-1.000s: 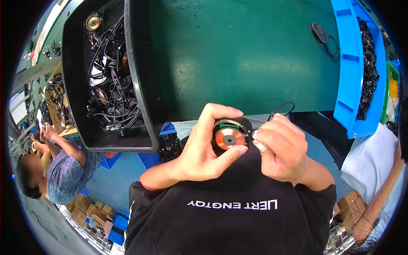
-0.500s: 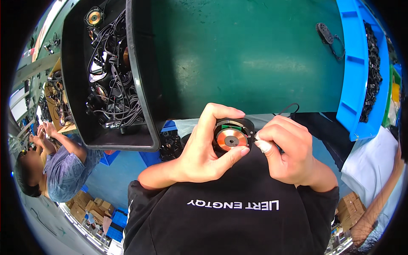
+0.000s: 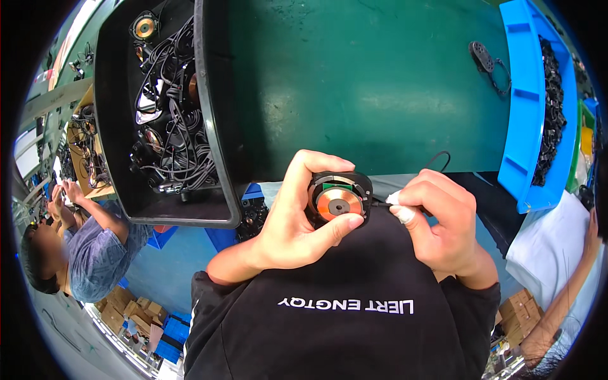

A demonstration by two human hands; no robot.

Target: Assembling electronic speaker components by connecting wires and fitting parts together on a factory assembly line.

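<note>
Between the thumb and fingers of my left hand [image 3: 294, 218] is a wireless charger [image 3: 339, 206], a black housing with a round copper coil and a strip of green circuit board showing. From its right edge comes a thin black cable [image 3: 379, 204]. My right hand [image 3: 437, 218] pinches that cable a short way from the housing, with white covers on the thumb and a fingertip. A loop of black cable [image 3: 441, 154] rises behind the right hand. Both hands are in front of my black shirt, at the near edge of the green table [image 3: 354, 76].
At left stands a black bin [image 3: 218, 152] with tangled cables and coil units. A blue tray [image 3: 525, 95] of small black parts runs along the right. Beside it lies a black part with a cord loop [image 3: 482, 57]. Another person [image 3: 98, 253] works at far left.
My right hand has drawn away to the right from the charger, and a short length of cable now shows between them. The charger and left hand have shifted slightly left.
</note>
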